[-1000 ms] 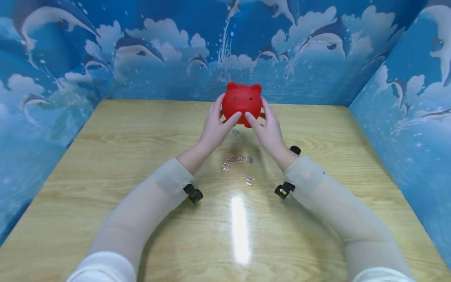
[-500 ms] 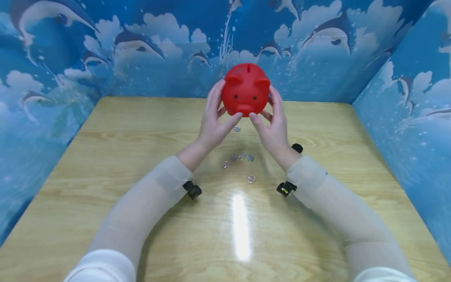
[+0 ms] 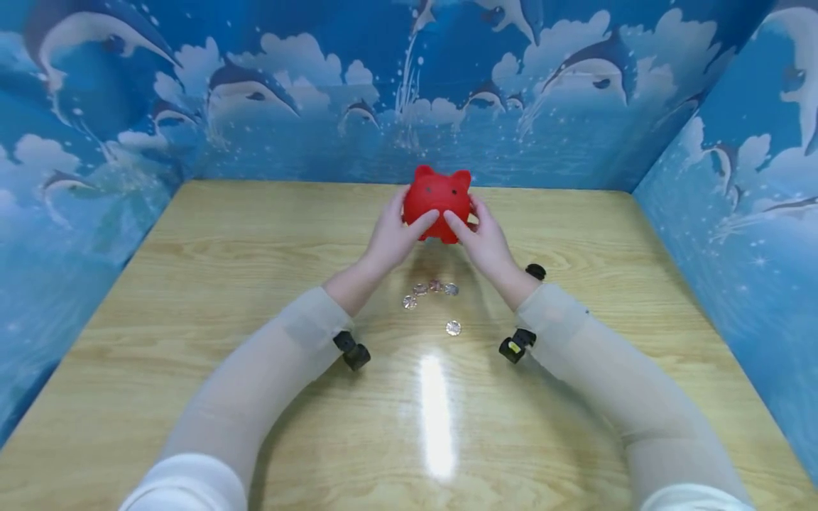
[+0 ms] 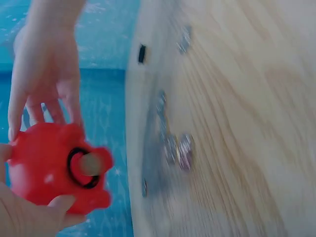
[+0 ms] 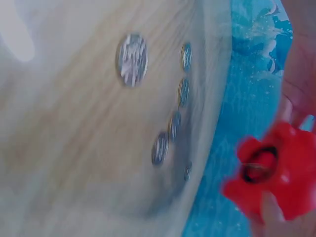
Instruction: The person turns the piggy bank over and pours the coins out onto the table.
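A red piggy bank (image 3: 437, 202) is held up off the far part of the table between both hands. My left hand (image 3: 390, 233) grips its left side and my right hand (image 3: 483, 238) its right side, thumbs across the front. In the left wrist view the bank's underside shows a black-rimmed round hole (image 4: 72, 173), with a blurred tan disc (image 4: 90, 164), perhaps a coin, in front of it. Shiny round coins (image 3: 436, 286) lie on the table just in front of the bank. Some fingers are hidden behind the bank.
The wooden table (image 3: 255, 234) meets a blue dolphin-printed backdrop (image 3: 300, 135) at its far edge and sides. One coin (image 3: 453, 328) lies nearer me, apart from the others.
The piggy bank rose and tilted, showing its top slot half a second ago, then came back down and tipped upright. It now covers the farthest coin in the head view.
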`<action>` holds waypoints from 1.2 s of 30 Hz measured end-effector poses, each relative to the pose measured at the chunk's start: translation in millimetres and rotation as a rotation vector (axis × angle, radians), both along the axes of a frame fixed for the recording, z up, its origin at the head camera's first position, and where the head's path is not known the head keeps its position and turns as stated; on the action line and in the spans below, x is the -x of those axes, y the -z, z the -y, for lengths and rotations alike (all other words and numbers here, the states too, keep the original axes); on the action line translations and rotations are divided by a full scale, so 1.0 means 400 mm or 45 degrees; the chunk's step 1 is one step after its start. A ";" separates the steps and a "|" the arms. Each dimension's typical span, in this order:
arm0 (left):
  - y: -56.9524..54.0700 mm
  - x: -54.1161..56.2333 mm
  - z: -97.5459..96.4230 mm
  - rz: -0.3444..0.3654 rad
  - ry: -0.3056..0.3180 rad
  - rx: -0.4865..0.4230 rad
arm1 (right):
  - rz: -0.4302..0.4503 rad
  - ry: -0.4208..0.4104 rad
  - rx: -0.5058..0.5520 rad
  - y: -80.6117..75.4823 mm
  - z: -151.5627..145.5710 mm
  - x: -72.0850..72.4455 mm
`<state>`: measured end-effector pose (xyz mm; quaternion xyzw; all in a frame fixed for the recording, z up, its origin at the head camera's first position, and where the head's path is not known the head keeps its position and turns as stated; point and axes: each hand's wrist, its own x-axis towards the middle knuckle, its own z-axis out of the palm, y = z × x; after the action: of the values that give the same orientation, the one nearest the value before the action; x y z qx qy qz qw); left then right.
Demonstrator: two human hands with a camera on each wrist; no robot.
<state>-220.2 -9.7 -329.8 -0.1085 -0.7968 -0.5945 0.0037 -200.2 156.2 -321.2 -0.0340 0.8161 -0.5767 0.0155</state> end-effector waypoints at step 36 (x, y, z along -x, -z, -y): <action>0.015 0.011 0.002 0.086 0.020 0.020 | 0.071 -0.016 -0.088 0.027 0.001 0.025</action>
<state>-224.6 -10.5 -335.9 -0.0946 -0.8002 -0.5915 -0.0287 -210.1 155.9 -332.0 -0.0225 0.8345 -0.5489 0.0429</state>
